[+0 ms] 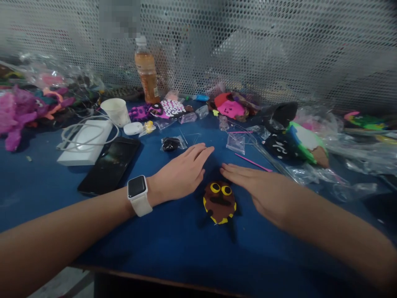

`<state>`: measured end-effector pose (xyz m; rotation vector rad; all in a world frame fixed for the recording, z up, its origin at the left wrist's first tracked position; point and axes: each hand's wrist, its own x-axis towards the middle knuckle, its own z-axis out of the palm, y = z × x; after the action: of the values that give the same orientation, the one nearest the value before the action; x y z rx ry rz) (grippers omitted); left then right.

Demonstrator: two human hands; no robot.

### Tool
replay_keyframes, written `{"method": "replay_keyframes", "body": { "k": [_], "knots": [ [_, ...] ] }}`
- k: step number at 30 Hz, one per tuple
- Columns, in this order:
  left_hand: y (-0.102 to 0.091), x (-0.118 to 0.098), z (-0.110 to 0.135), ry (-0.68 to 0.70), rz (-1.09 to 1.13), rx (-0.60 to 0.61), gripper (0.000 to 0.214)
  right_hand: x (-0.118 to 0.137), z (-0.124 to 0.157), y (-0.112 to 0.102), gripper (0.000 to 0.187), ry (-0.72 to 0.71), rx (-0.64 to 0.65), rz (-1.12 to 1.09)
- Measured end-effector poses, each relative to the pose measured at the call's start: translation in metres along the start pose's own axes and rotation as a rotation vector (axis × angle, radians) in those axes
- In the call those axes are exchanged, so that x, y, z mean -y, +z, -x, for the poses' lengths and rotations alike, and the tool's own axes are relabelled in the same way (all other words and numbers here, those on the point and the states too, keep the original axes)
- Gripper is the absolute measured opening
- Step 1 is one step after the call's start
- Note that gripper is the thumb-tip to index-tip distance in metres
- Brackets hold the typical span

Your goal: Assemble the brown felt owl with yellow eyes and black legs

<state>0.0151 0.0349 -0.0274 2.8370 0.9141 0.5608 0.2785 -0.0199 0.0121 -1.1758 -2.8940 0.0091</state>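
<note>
A brown clay figure (221, 210) with yellow-ringed black eyes, a black moustache-like strip and yellow edging lies on the blue table (173, 240). My left hand (180, 174), with a white watch (137, 187) on its wrist, is to the figure's upper left with fingers stretched out. On the other side, my right hand (260, 188) extends flat, its fingertips just above and right of the figure. Neither hand holds anything, and I see no contact with the figure. Beyond the hands lie a pink modelling stick (253, 162) and a small bag of black clay (172, 143).
At left are a black phone (111, 167), a white box (87, 142) with a cable and a paper cup (115, 111). A drink bottle (147, 72) stands before the perforated metal panel (201, 45). Clay figures and plastic wrappers (328, 174) crowd the back and right.
</note>
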Motion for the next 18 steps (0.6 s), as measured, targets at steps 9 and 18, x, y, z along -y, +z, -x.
{"method": "replay_keyframes", "body": {
  "k": [9, 18],
  "knots": [
    [-0.002, -0.001, -0.001, -0.034, 0.014, 0.036, 0.053, 0.01, -0.022, 0.006, 0.06, 0.008, -0.073, 0.143],
    [-0.001, 0.001, 0.0, -0.037, 0.018, 0.033, 0.053, 0.004, -0.022, -0.001, 0.04, 0.161, -0.019, 0.149]
  ]
}}
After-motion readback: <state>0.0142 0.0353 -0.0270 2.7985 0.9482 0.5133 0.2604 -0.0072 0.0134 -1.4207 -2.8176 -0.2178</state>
